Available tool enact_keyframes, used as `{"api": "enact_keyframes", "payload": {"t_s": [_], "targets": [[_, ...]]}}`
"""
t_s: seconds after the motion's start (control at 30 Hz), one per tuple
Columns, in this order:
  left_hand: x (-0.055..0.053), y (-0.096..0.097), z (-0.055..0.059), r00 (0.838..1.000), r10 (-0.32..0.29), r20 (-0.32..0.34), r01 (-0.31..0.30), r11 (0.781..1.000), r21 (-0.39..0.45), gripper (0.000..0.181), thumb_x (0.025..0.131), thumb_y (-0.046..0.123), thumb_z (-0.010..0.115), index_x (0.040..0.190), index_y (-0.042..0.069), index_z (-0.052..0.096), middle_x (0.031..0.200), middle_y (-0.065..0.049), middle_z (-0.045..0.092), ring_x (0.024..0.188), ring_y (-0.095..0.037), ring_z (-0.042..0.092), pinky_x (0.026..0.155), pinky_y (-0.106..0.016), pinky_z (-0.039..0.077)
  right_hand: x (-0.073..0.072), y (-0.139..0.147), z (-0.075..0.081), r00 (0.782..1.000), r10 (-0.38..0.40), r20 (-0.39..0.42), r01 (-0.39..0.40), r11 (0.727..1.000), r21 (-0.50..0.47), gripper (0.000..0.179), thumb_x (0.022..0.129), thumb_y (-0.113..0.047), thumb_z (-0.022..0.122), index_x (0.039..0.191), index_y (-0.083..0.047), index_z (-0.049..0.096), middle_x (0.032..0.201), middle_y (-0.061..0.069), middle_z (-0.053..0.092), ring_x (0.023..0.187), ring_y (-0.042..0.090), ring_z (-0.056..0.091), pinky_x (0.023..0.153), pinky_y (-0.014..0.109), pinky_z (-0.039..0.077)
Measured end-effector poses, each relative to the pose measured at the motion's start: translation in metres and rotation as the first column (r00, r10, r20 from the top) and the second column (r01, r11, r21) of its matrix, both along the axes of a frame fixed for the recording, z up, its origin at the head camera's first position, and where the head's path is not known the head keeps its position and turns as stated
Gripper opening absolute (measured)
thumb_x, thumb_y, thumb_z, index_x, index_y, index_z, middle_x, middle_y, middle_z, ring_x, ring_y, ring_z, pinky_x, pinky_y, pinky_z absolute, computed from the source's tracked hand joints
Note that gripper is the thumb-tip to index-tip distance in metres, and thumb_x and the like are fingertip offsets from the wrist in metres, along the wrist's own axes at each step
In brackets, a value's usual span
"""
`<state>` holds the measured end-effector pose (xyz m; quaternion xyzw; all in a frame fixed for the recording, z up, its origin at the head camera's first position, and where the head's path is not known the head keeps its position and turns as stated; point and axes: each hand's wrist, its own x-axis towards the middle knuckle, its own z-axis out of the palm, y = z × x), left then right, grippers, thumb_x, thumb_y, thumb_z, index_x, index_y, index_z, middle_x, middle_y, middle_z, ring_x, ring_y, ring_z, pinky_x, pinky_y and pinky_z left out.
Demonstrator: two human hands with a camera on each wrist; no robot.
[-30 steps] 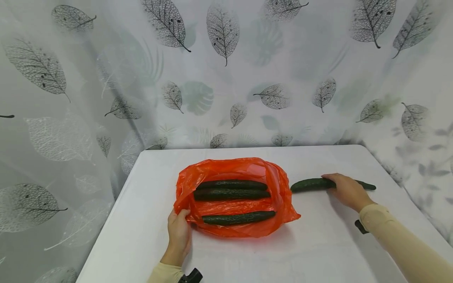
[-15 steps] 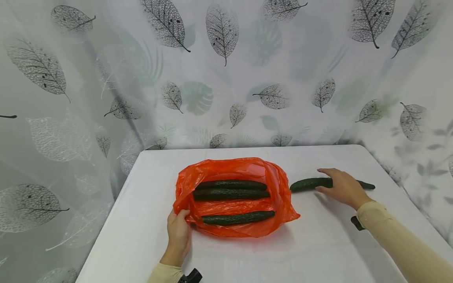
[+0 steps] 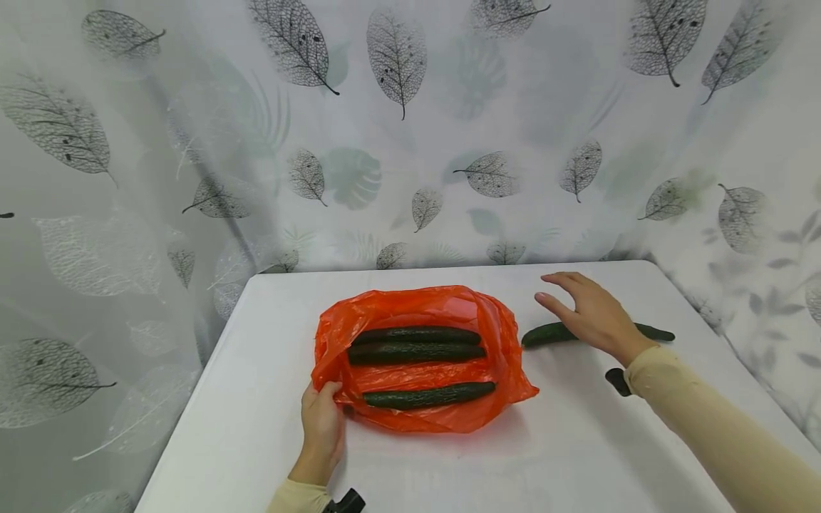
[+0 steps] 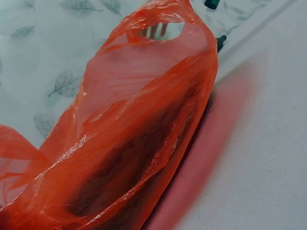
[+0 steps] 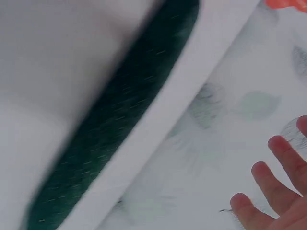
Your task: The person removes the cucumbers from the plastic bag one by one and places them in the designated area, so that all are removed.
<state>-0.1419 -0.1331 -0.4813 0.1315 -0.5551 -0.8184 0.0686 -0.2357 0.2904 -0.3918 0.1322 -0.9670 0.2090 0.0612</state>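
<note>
An orange-red plastic bag (image 3: 398, 303) lies with its mouth spread wide on the table. Inside it are three dark green cucumbers, two side by side at the back and one cucumber (image 3: 428, 396) nearer the front. My left hand (image 3: 321, 427) pinches the bag's front left edge between thumb and fingers. To the right of the bag lies another cucumber (image 3: 548, 335), partly hidden behind my right hand (image 3: 596, 313). That hand is raised over it, thumb and fingers apart and holding nothing. In the right wrist view, the spread fingers (image 5: 276, 184) are well apart from the cucumber (image 5: 115, 115).
All of this rests on a white table (image 3: 449, 474) with a rounded far right corner. Behind and at both sides hangs a pale curtain (image 3: 410, 157) printed with leaves. Thin bag film (image 4: 144, 91) stands up in the left wrist view, with a handle hole near its top.
The right hand has let go of the loose cucumber, opened its fingers and lifted up and leftward. The cucumber stays on the table. The left hand keeps its hold on the bag.
</note>
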Motion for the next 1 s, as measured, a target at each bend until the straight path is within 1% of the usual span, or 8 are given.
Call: {"api": "enact_keyframes", "payload": {"t_s": [0.13, 0.23, 0.33, 0.5, 0.63, 0.77, 0.9, 1.0], "targets": [[0.0, 0.0, -0.002, 1.0, 0.017, -0.005, -0.017, 1.0, -0.002, 0.053, 0.098, -0.003, 0.031, 0.15, -0.01, 0.03, 0.155, -0.016, 0.034, 0.143, -0.028, 0.03, 0.119, -0.039, 0.026, 0.002, -0.029, 0.014, 0.995, 0.08, -0.062, -0.08, 0.997, 0.001, 0.065, 0.102, -0.053, 0.049, 0.148, -0.008, 0.05, 0.152, 0.019, 0.043, 0.138, 0.043, 0.038, 0.11, 0.066, 0.03], [0.0, -0.001, -0.003, 1.0, 0.018, 0.002, -0.018, 1.0, -0.007, 0.053, 0.098, -0.003, 0.032, 0.151, -0.01, 0.03, 0.155, -0.015, 0.034, 0.143, -0.027, 0.03, 0.12, -0.039, 0.025, 0.006, -0.05, 0.022, 0.984, 0.143, -0.11, -0.141, 0.99, 0.021, 0.065, 0.1, -0.052, 0.052, 0.149, -0.009, 0.049, 0.152, 0.018, 0.042, 0.138, 0.042, 0.039, 0.11, 0.064, 0.03], [0.0, -0.001, -0.004, 1.0, 0.005, 0.004, -0.005, 1.0, -0.013, 0.053, 0.099, -0.003, 0.031, 0.152, -0.009, 0.028, 0.156, -0.014, 0.032, 0.144, -0.026, 0.028, 0.12, -0.04, 0.024, 0.012, -0.072, 0.03, 0.972, 0.196, -0.133, -0.19, 0.98, 0.06, 0.069, 0.098, -0.055, 0.055, 0.151, -0.011, 0.048, 0.152, 0.017, 0.042, 0.138, 0.04, 0.039, 0.112, 0.063, 0.03], [-0.001, -0.001, -0.004, 1.0, -0.007, 0.008, 0.007, 1.0, -0.019, 0.053, 0.099, -0.002, 0.032, 0.151, -0.009, 0.028, 0.156, -0.014, 0.033, 0.143, -0.027, 0.029, 0.12, -0.041, 0.024, 0.023, -0.109, 0.041, 0.955, 0.268, -0.126, -0.256, 0.961, 0.105, 0.076, 0.096, -0.063, 0.053, 0.152, -0.013, 0.045, 0.153, 0.013, 0.041, 0.139, 0.036, 0.038, 0.115, 0.056, 0.028], [-0.001, 0.0, -0.002, 1.0, -0.001, 0.011, 0.002, 1.0, -0.024, 0.052, 0.099, -0.002, 0.032, 0.15, -0.01, 0.029, 0.155, -0.015, 0.033, 0.143, -0.027, 0.029, 0.12, -0.041, 0.024, 0.029, -0.137, 0.047, 0.942, 0.322, -0.092, -0.313, 0.945, 0.097, 0.081, 0.094, -0.067, 0.054, 0.153, -0.013, 0.044, 0.153, 0.012, 0.041, 0.138, 0.034, 0.041, 0.115, 0.053, 0.031], [-0.001, -0.001, -0.001, 1.0, 0.006, 0.009, -0.005, 1.0, -0.023, 0.052, 0.099, -0.002, 0.031, 0.15, -0.01, 0.029, 0.155, -0.016, 0.034, 0.143, -0.027, 0.03, 0.12, -0.041, 0.024, 0.031, -0.159, 0.05, 0.938, 0.345, -0.017, -0.345, 0.938, 0.017, 0.088, 0.089, -0.072, 0.056, 0.156, -0.018, 0.038, 0.155, 0.004, 0.039, 0.137, 0.028, 0.044, 0.111, 0.05, 0.039], [-0.001, -0.001, 0.0, 1.0, 0.013, 0.005, -0.013, 1.0, -0.026, 0.051, 0.099, -0.003, 0.031, 0.15, -0.011, 0.031, 0.154, -0.016, 0.036, 0.141, -0.026, 0.032, 0.12, -0.039, 0.026, 0.031, -0.175, 0.053, 0.933, 0.354, 0.063, -0.345, 0.931, -0.121, 0.096, 0.083, -0.077, 0.059, 0.159, -0.026, 0.03, 0.156, -0.006, 0.035, 0.138, 0.019, 0.042, 0.108, 0.049, 0.041], [-0.001, -0.002, 0.0, 1.0, 0.021, -0.001, -0.021, 0.999, -0.032, 0.052, 0.098, -0.003, 0.031, 0.149, -0.011, 0.032, 0.154, -0.018, 0.037, 0.14, -0.026, 0.033, 0.119, -0.038, 0.027, 0.03, -0.183, 0.053, 0.915, 0.39, 0.104, -0.351, 0.896, -0.274, 0.095, 0.084, -0.072, 0.064, 0.16, -0.03, 0.026, 0.154, -0.011, 0.037, 0.137, 0.016, 0.043, 0.108, 0.046, 0.042]]}}
